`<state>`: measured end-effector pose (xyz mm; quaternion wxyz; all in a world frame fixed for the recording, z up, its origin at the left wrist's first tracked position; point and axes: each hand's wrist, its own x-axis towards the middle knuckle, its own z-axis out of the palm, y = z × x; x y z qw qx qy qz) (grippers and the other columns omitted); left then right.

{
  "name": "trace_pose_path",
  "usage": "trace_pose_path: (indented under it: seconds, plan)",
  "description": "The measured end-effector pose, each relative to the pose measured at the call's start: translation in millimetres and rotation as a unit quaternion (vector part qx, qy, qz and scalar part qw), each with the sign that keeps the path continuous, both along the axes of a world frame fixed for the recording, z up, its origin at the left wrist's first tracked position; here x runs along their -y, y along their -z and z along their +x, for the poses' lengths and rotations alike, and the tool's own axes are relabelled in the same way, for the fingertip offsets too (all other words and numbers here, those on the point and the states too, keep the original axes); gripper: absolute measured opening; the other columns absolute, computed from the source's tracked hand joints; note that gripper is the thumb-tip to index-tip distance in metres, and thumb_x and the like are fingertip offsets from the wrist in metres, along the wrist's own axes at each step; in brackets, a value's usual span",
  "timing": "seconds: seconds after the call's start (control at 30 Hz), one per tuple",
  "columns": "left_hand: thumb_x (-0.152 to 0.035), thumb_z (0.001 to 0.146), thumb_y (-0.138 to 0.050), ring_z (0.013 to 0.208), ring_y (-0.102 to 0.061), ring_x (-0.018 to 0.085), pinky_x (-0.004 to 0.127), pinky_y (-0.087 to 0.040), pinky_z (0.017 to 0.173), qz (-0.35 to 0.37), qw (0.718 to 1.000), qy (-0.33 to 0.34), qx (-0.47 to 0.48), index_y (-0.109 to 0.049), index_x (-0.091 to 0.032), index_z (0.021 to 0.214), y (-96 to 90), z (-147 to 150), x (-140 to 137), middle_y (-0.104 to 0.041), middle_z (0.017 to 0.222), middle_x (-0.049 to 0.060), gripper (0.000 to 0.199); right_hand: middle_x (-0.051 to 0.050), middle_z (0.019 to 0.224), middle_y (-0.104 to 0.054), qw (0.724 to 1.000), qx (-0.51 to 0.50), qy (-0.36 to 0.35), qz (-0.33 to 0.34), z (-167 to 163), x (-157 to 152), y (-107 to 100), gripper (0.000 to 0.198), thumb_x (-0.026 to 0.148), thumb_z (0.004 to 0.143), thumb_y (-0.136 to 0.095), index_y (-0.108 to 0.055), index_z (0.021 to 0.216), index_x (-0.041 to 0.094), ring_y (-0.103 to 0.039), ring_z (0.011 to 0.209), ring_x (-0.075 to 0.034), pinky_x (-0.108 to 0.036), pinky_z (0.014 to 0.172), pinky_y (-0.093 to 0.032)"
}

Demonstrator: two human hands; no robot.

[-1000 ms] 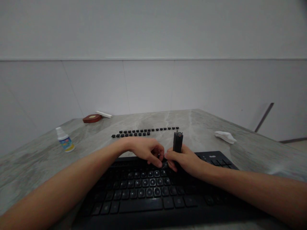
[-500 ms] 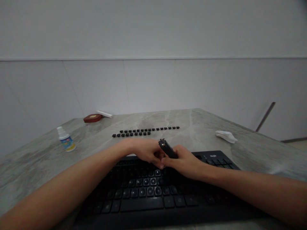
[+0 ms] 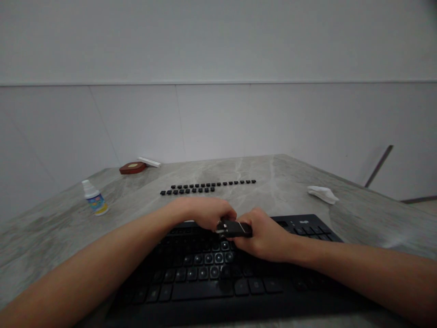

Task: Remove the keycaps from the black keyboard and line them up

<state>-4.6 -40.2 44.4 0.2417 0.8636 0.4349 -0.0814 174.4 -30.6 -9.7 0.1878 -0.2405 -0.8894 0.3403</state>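
Observation:
Beneath both hands lies a black keyboard (image 3: 205,312). Several key positions in its middle show bare pale domes, while the space bar and other keys are in place. Over the upper rows, my right hand (image 3: 264,234) grips a dark, stubby tool (image 3: 239,228) with a small metal tip pointing left. My left hand (image 3: 210,213) is curled in at that tip, its fingers bent; whatever they hold is hidden. Beyond the keyboard, several black keycaps (image 3: 218,184) are lined up in two rows on the table.
A white spray bottle (image 3: 94,198) with a blue and yellow label stands at left. Behind it are a reddish-brown box (image 3: 132,168) and a white flat object (image 3: 149,162). A crumpled white cloth or tissue (image 3: 322,194) lies right on the grey marbled table (image 3: 259,200).
My right hand has turned the tool from upright and slanting to nearly flat, its tip now swung down to the left by my left fingers. The keyboard and keycap rows stay put.

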Motion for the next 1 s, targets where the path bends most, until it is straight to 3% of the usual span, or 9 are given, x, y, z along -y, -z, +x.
trace_pose_path:
  seconds: [0.13, 0.33, 0.63, 0.77, 0.83, 1.0]
  plan:
    - [-0.011, 0.074, -0.060, 0.061, -0.051, 0.011, 0.021, -0.036, 0.054, -0.003, 1.000, -0.007, -0.005, -0.069, -0.015, 0.090, -1.2, 1, 1, -0.063, 0.069, -0.003, 0.019, 0.007, 0.045, -0.030, 1.000, 0.000, 0.000, 0.022, 0, -1, 0, 0.027, 0.013, 0.069, -0.054, -0.038, 0.047, 0.017, -0.028, 0.042, -0.004, -0.020, 0.040, -0.019]
    - [-0.010, 0.075, -0.062, 0.063, -0.052, 0.012, 0.022, -0.039, 0.057, 0.003, 1.000, 0.024, 0.012, -0.067, -0.014, 0.093, -4.7, 1, 3, -0.063, 0.071, -0.001, 0.020, 0.007, 0.047, -0.030, 0.999, -0.001, 0.030, -0.041, -3, 1, -1, 0.035, 0.029, 0.076, -0.058, -0.039, 0.049, 0.018, -0.027, 0.043, -0.005, -0.020, 0.038, -0.017]
    - [-0.006, 0.072, -0.059, 0.061, -0.052, 0.012, 0.021, -0.037, 0.055, 0.006, 1.000, 0.018, 0.005, -0.066, -0.015, 0.089, -5.7, 3, 4, -0.059, 0.067, -0.003, 0.020, 0.006, 0.047, -0.027, 0.998, -0.025, 0.034, -0.051, -4, 0, 1, 0.041, 0.033, 0.076, -0.058, -0.035, 0.046, 0.019, -0.024, 0.044, -0.005, -0.022, 0.040, -0.016]
    - [-0.010, 0.073, -0.060, 0.054, -0.048, 0.011, 0.022, -0.036, 0.052, 0.033, 0.999, 0.022, -0.010, -0.065, -0.015, 0.074, -0.2, 4, 3, -0.055, 0.058, -0.003, 0.007, 0.006, 0.048, -0.025, 0.994, -0.040, 0.039, -0.092, -6, 0, -1, 0.043, 0.036, 0.074, -0.060, -0.032, 0.045, 0.019, -0.023, 0.046, -0.006, -0.022, 0.040, -0.017]
    - [-0.012, 0.074, -0.060, 0.051, -0.044, 0.011, 0.023, -0.034, 0.050, 0.055, 0.997, 0.041, -0.019, -0.061, -0.016, 0.065, 5.0, 3, 2, -0.050, 0.053, -0.004, 0.010, 0.006, 0.048, -0.025, 0.992, -0.041, 0.042, -0.111, -7, 0, -2, 0.044, 0.037, 0.072, -0.061, -0.031, 0.045, 0.020, -0.022, 0.046, -0.006, -0.022, 0.041, -0.017]
    - [-0.014, 0.075, -0.058, 0.053, -0.045, 0.012, 0.024, -0.034, 0.051, 0.093, 0.992, 0.086, 0.013, -0.060, -0.017, 0.070, 17.8, -1, -3, -0.053, 0.057, -0.003, 0.007, 0.006, 0.049, -0.026, 0.990, -0.029, 0.056, -0.126, -7, -1, -1, 0.037, 0.029, 0.069, -0.059, -0.032, 0.045, 0.019, -0.023, 0.047, -0.006, -0.023, 0.041, -0.016]
